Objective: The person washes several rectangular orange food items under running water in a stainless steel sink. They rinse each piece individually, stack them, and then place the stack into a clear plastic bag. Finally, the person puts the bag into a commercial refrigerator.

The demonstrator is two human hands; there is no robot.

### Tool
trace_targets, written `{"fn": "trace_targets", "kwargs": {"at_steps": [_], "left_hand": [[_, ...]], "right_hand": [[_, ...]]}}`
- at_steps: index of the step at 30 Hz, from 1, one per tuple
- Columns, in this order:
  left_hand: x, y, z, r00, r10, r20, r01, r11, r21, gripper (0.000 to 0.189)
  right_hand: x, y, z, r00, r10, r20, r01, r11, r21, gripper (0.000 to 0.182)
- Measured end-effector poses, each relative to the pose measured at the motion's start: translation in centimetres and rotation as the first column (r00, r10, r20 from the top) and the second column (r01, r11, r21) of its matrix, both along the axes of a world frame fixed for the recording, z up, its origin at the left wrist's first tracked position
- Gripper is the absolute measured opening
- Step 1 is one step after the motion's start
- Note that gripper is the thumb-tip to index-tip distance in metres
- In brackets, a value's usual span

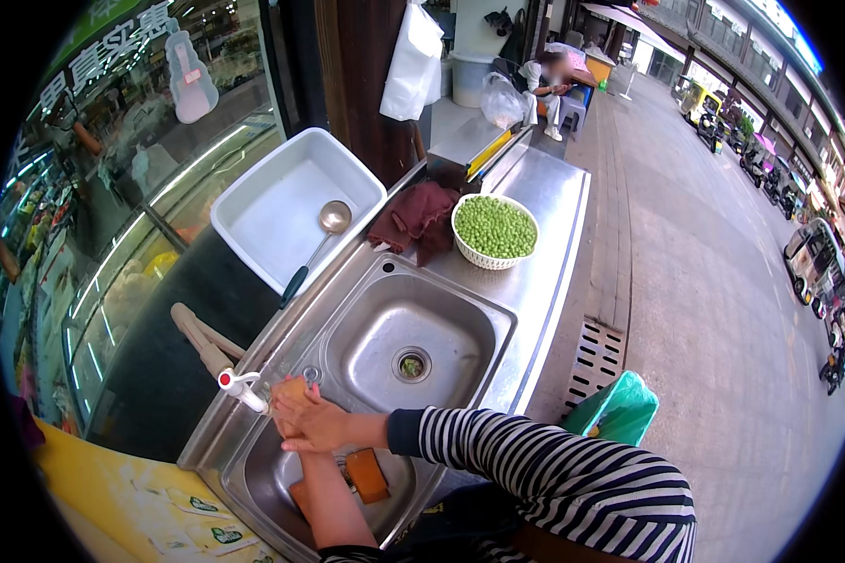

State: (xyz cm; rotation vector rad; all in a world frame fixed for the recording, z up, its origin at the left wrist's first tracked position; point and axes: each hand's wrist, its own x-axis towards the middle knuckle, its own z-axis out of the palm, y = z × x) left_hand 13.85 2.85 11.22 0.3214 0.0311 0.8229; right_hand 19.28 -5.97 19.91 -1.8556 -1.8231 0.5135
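Under the white plastic tap (245, 393) with a red dot, both my hands meet over the near sink basin (405, 485). My left hand (315, 389) is mostly hidden beneath and holds an orange-brown block (292, 388). My right hand (322, 422) lies flat across the block from above, fingers over its face. Whether water runs over it is hard to tell. Below, a second orange-brown block (367, 476) rests by the drain. Another orange piece (300, 497) is partly covered by my left forearm.
The far basin (373, 331) has green scraps in its drain. Beyond stand a white basket (493, 262) of green peas or beans and a maroon cloth (422, 211). A white tub (260, 204) holds a ladle (334, 218). A green bag (616, 412) stands right; a person sits farther off.
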Motion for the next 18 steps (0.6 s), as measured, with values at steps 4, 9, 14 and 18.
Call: {"fn": "trace_targets", "kwargs": {"at_steps": [4, 9, 14, 18], "left_hand": [[0.2, 0.0, 0.5, 0.994, 0.036, -0.106, -0.044, 0.996, -0.072, 0.060], [-0.7, 1.5, -0.7, 0.986, 0.067, -0.153, -0.086, 0.989, -0.120, 0.061], [0.2, -0.3, 0.3, 0.994, 0.034, -0.106, -0.041, 0.997, -0.064, 0.063], [-1.1, 0.7, -0.8, 1.000, 0.020, -0.016, -0.020, 0.999, 0.028, 0.064]], "right_hand": [[0.1, 0.8, -0.8, 0.997, -0.023, 0.070, 0.023, 1.000, -0.002, 0.084], [-1.7, -0.1, -0.1, 0.997, 0.082, 0.000, -0.082, 0.996, -0.045, 0.087], [0.3, 2.2, -1.6, 0.971, -0.164, -0.175, 0.141, 0.981, -0.136, 0.087], [-1.4, 1.2, 0.4, 0.984, -0.042, -0.174, 0.019, 0.990, -0.137, 0.088]]}}
